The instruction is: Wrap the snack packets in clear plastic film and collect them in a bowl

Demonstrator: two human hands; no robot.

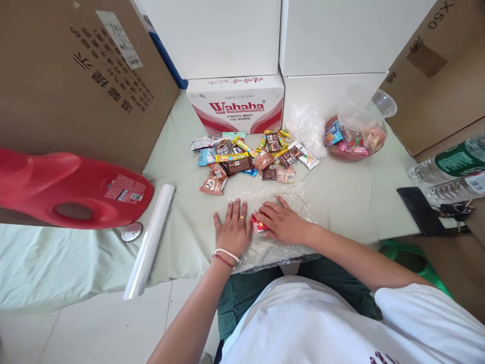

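My left hand (pixel 233 230) lies palm down with its fingers stretched out on a sheet of clear plastic film (pixel 299 202). Just right of it is a small red snack packet (pixel 259 225), partly covered. My right hand (pixel 284 222) bends its fingers over this packet and holds it against the film; its thumb is hidden. Beyond both hands lies a loose pile of wrapped snacks, among them a brown chocolate-coloured packet (pixel 238 166) and a brown pouch (pixel 212 184).
A white film roll (pixel 149 242), a round lid (pixel 132 231) and a red jug (pixel 76 189) are on the left. A Wahaha box (pixel 237 106) stands behind. To the right are crumpled plastic (pixel 305 131), a snack bowl (pixel 373 146), a black phone (pixel 421 210) and bottles (pixel 450 164).
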